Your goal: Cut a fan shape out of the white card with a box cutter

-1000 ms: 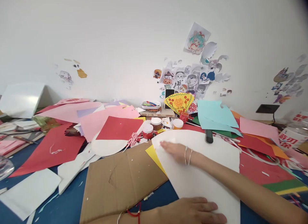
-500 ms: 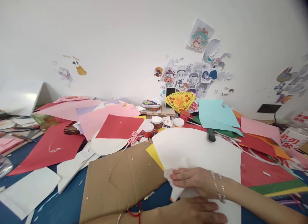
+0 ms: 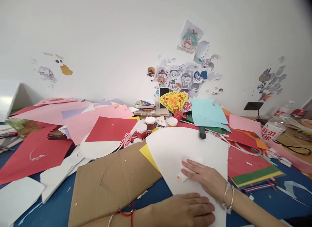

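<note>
A large white fan-shaped sheet of paper [image 3: 175,145] lies before me on the table. My right hand [image 3: 204,175], with silver bracelets at its wrist, presses a crumpled white tissue [image 3: 184,177] with a small orange stain onto the sheet's middle. The fingers cover part of the tissue. Lower down, my left hand [image 3: 187,209] rests flat across the sheet's lower part, fingers stretched out and holding nothing. A red string circles the left wrist. Under the sheet's left edge shows yellow paper [image 3: 148,158].
Brown cardboard [image 3: 109,178] lies to the left. Paint jars [image 3: 141,130], a dark handle [image 3: 202,132] and a yellow fan-shaped piece [image 3: 173,101] are behind the sheet. Red paper [image 3: 112,128] and turquoise paper [image 3: 207,111] lie among scraps. Bottles [image 3: 275,127] stand at right.
My right hand has moved the tissue from the sheet's left edge further in, up and to the right. My left hand stays flat; the whole view has shifted left.
</note>
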Tool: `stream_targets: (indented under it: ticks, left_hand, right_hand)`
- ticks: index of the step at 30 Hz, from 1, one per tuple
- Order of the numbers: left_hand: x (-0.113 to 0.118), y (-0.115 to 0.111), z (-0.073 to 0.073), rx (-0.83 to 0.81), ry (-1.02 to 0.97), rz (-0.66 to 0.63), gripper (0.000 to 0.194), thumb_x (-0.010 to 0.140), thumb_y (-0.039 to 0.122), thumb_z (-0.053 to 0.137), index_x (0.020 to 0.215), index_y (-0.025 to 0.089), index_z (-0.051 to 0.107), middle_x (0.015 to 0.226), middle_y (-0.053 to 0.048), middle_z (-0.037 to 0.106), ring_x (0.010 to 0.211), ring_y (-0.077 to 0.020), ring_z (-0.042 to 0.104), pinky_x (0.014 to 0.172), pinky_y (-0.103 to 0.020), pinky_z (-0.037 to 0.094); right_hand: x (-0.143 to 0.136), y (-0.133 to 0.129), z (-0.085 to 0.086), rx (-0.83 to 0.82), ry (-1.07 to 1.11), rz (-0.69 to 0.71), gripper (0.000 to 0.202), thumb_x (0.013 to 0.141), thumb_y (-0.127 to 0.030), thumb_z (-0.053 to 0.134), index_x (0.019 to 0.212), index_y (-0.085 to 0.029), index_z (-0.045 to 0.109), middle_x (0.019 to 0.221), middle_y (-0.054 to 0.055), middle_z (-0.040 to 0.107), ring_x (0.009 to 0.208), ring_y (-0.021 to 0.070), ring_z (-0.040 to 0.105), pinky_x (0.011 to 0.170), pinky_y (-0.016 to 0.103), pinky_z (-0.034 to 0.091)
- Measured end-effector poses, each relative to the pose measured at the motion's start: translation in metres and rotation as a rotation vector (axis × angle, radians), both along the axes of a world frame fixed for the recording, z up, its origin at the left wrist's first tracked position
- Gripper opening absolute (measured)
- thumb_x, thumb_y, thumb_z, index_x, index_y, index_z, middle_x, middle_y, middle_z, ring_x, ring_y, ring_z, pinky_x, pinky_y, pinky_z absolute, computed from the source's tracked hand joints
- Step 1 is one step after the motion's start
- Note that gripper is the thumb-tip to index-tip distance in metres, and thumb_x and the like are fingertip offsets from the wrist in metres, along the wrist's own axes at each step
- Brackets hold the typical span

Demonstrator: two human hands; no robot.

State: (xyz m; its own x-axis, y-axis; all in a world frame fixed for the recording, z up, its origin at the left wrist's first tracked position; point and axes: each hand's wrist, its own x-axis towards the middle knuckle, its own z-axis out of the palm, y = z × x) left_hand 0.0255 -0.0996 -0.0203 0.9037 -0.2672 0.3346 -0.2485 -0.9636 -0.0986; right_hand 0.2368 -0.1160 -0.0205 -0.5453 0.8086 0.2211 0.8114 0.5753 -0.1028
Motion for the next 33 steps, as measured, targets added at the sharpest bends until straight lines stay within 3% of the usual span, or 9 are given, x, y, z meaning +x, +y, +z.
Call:
stream_targets:
  ticks: [5, 8, 10, 14, 17, 21, 24, 28, 33]
  left_hand:
    - [-0.015, 0.001, 0.020, -0.295, -0.156, 0.017, 0.036, 0.094, 0.029, 0.041, 0.127, 0.014, 0.045, 0.134, -0.015, 0.048, 0.131, -0.0220, 0.037, 0.113, -0.034, 0.025]
    - [-0.018, 0.002, 0.029, -0.796, -0.360, 0.255, 0.051, 0.088, 0.036, 0.050, 0.133, 0.018, 0.035, 0.138, -0.018, 0.039, 0.128, -0.0257, 0.038, 0.108, -0.040, 0.032]
    - [-0.013, 0.004, 0.030, -1.199, -0.376, 0.362, 0.048, 0.088, 0.039, 0.049, 0.130, 0.020, 0.036, 0.130, -0.015, 0.045, 0.117, -0.0237, 0.048, 0.100, -0.041, 0.039]
    - [0.002, 0.011, 0.031, -1.881, -0.271, 0.281, 0.045, 0.079, 0.053, 0.059, 0.104, 0.019, 0.045, 0.081, -0.001, 0.057, 0.072, -0.0140, 0.058, 0.074, -0.032, 0.049]
    - [0.003, 0.016, 0.033, -2.091, -0.379, 0.341, 0.039, 0.074, 0.047, 0.068, 0.088, 0.020, 0.044, 0.066, 0.005, 0.052, 0.059, -0.0077, 0.051, 0.060, -0.021, 0.043]
    - [-0.001, 0.024, 0.031, -2.152, -0.489, 0.439, 0.031, 0.072, 0.037, 0.070, 0.075, 0.018, 0.047, 0.065, 0.006, 0.051, 0.059, -0.0056, 0.047, 0.058, -0.016, 0.041]
    - [0.001, 0.027, 0.022, -2.142, -0.442, 0.379, 0.024, 0.076, 0.035, 0.065, 0.090, 0.017, 0.057, 0.085, -0.001, 0.062, 0.083, -0.0112, 0.058, 0.088, -0.028, 0.045]
    - [0.002, 0.021, 0.010, -1.756, -0.144, 0.476, 0.040, 0.074, 0.020, 0.059, 0.114, 0.019, 0.056, 0.127, -0.009, 0.054, 0.123, -0.0213, 0.045, 0.109, -0.042, 0.029]
    - [-0.002, 0.010, 0.012, -1.265, -0.022, 0.501, 0.041, 0.069, 0.005, 0.050, 0.105, 0.019, 0.063, 0.132, -0.009, 0.050, 0.123, -0.0230, 0.046, 0.107, -0.044, 0.032]
  right_hand:
    - [0.010, -0.007, 0.023, -0.060, 0.605, -0.092, 0.049, 0.072, -0.002, 0.037, 0.096, -0.025, 0.074, 0.102, 0.004, 0.070, 0.099, 0.0193, 0.063, 0.089, 0.038, 0.052]
    - [0.004, -0.015, 0.036, -0.178, 0.962, -0.158, 0.032, 0.075, -0.010, 0.047, 0.064, -0.024, 0.074, 0.088, 0.006, 0.071, 0.087, 0.0212, 0.066, 0.077, 0.035, 0.056]
    - [-0.011, -0.020, 0.041, -0.215, 1.016, -0.105, 0.033, 0.076, -0.011, 0.049, 0.056, -0.024, 0.071, 0.082, 0.005, 0.071, 0.087, 0.0211, 0.065, 0.078, 0.034, 0.055]
    - [-0.045, -0.025, 0.045, 0.005, 0.889, -0.055, 0.039, 0.083, -0.010, 0.040, 0.070, -0.025, 0.073, 0.088, 0.005, 0.070, 0.094, 0.0195, 0.063, 0.086, 0.035, 0.052]
    - [-0.063, -0.027, 0.042, 0.149, 0.733, -0.098, 0.038, 0.088, -0.015, 0.036, 0.104, -0.025, 0.069, 0.112, 0.008, 0.064, 0.110, 0.0202, 0.056, 0.093, 0.036, 0.049]
    - [-0.066, -0.022, 0.027, 0.242, 0.423, -0.058, 0.052, 0.089, -0.015, 0.040, 0.141, -0.020, 0.039, 0.138, 0.012, 0.045, 0.131, 0.0230, 0.035, 0.103, 0.041, 0.041]
    - [-0.042, -0.002, 0.015, 0.272, 0.266, -0.084, 0.053, 0.087, -0.003, 0.028, 0.136, -0.016, 0.045, 0.133, 0.012, 0.051, 0.129, 0.0203, 0.039, 0.104, 0.041, 0.040]
    - [-0.005, 0.036, 0.013, 0.084, 0.079, -0.237, 0.045, 0.089, -0.009, 0.031, 0.127, -0.010, 0.054, 0.131, 0.012, 0.053, 0.123, 0.0202, 0.047, 0.102, 0.038, 0.042]
    - [0.011, 0.076, 0.016, 0.114, -0.191, -0.369, 0.058, 0.078, 0.003, 0.029, 0.132, -0.005, 0.047, 0.136, 0.013, 0.047, 0.129, 0.0198, 0.039, 0.106, 0.037, 0.037]
